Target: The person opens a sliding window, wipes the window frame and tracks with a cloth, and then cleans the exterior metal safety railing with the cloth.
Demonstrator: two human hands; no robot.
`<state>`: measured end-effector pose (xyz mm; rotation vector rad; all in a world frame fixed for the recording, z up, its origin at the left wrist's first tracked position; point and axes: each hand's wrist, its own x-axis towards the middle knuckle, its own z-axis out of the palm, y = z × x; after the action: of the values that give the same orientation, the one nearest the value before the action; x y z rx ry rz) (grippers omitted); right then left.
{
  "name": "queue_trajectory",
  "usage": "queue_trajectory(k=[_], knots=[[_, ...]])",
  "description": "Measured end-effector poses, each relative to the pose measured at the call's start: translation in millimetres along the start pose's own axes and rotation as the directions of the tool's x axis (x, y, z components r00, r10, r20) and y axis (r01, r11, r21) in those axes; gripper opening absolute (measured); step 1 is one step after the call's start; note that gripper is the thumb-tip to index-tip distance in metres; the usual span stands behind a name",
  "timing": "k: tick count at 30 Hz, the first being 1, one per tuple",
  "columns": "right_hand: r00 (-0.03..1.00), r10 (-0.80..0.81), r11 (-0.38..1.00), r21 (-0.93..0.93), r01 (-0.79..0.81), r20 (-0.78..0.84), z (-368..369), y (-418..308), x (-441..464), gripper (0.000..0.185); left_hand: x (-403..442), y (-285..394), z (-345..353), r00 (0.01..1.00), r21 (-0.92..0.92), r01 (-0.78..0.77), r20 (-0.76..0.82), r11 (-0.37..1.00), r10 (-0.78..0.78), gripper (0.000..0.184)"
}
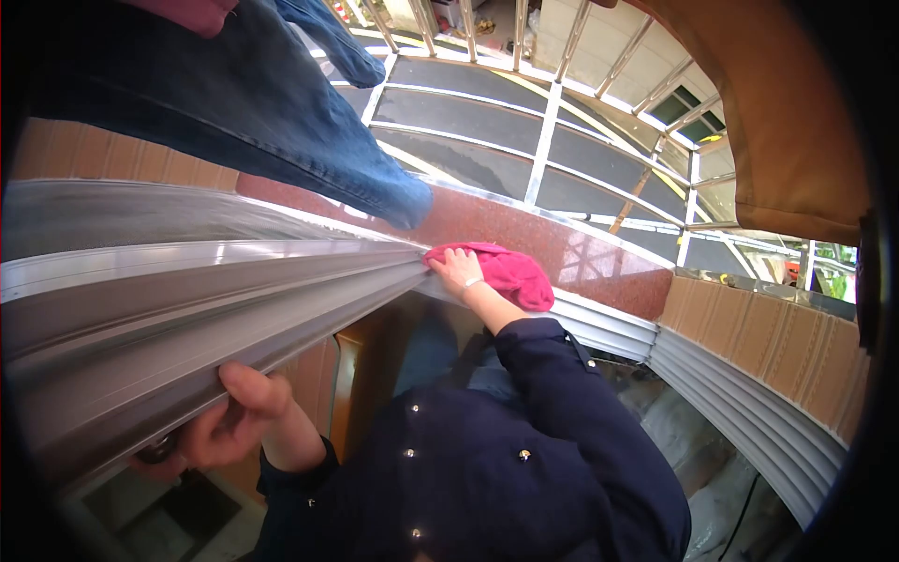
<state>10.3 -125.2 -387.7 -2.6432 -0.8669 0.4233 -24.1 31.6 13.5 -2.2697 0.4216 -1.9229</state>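
Observation:
A pink-red cloth lies bunched at the end of the grey metal window frame, beside the reddish stone sill. My right hand presses on the left end of this cloth, its fingers bent over it. Lower left, my left hand holds the near edge of the window frame, thumb on top and the other fingers curled beneath. A dark round knob shows by those fingers, partly hidden.
Blue jeans hang over the sill at the upper left. Brown fabric hangs at the upper right. Metal bars enclose the outside beyond the red stone sill. White tracks run along the right.

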Motion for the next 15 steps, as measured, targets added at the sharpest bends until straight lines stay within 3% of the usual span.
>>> queue_trajectory(k=[5,6,7,8,9,12,15], knots=[[0.996,-0.024,0.968,0.248,0.046,-0.090,0.1,31.3,-30.1,0.028,-0.1,-1.2,0.0,1.000,0.011,-0.002,-0.010,1.000,0.002,0.030],[0.992,-0.001,0.984,0.177,0.024,-0.128,-2.5,27.1,-34.4,0.028,-1.8,-0.7,-0.2,1.000,0.014,0.011,-0.017,1.000,-0.011,0.031],[0.996,0.051,0.979,0.200,-0.035,-0.073,-10.4,20.3,-32.4,0.029,-5.1,-0.8,-2.7,0.999,0.005,0.037,-0.021,0.999,-0.037,0.032],[0.993,0.111,0.988,0.111,-0.105,-0.049,-7.5,11.2,-24.7,0.030,-7.1,0.3,-0.8,0.998,-0.012,0.050,-0.033,0.999,-0.051,0.033],[0.987,0.160,0.970,0.183,-0.158,0.004,-14.0,0.5,-15.3,0.029,-8.9,1.4,1.0,0.997,-0.030,0.062,-0.045,0.998,-0.064,0.034],[0.992,0.121,0.978,0.179,-0.111,-0.045,-0.6,-12.2,12.6,0.028,-8.6,-1.5,-0.7,0.996,-0.028,0.053,-0.073,0.998,-0.055,0.037],[0.990,0.143,0.983,0.117,-0.143,0.014,-13.9,-5.0,-2.2,0.028,-10.7,-3.2,-4.2,0.996,-0.030,0.060,-0.068,0.998,-0.062,0.037]])
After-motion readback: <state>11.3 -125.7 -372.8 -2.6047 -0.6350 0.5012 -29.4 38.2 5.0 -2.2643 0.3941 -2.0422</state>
